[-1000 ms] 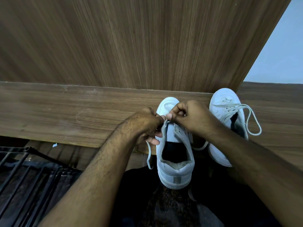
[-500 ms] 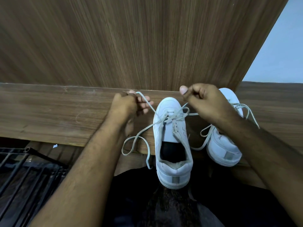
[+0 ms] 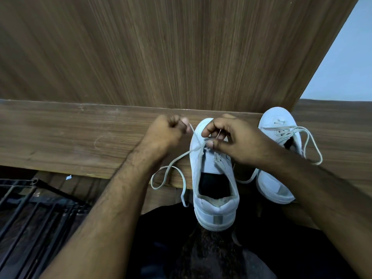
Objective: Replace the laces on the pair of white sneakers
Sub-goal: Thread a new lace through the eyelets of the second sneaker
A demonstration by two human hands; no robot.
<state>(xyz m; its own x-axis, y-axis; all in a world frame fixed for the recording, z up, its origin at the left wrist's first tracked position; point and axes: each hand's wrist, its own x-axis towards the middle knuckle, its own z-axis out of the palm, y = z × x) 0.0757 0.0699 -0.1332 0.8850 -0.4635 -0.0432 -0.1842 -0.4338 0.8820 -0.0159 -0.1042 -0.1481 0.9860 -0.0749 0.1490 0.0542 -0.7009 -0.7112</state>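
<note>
A white sneaker [image 3: 214, 190] lies on the wooden ledge [image 3: 80, 137], heel toward me and overhanging the edge. Its white lace [image 3: 171, 168] runs from the front eyelets out to the left and hangs in a loop over the ledge edge. My left hand [image 3: 167, 131] grips that lace just left of the toe, fingers curled round it. My right hand [image 3: 229, 137] is over the front eyelets and pinches the other lace end between thumb and fingers. The second white sneaker [image 3: 279, 158] lies to the right, laced, with loose loops; my right forearm hides part of it.
An upright wood panel [image 3: 181, 53] rises directly behind the ledge. A black metal rack [image 3: 30, 208] sits low at the left. Pale wall [image 3: 346, 67] shows at the upper right. My dark clothing lies below the near sneaker's heel.
Both hands first pulled apart and upward, drawing the lace out. My right hand has now come back down onto the eyelets, and my left hand has moved right toward the toe, still holding the lace.
</note>
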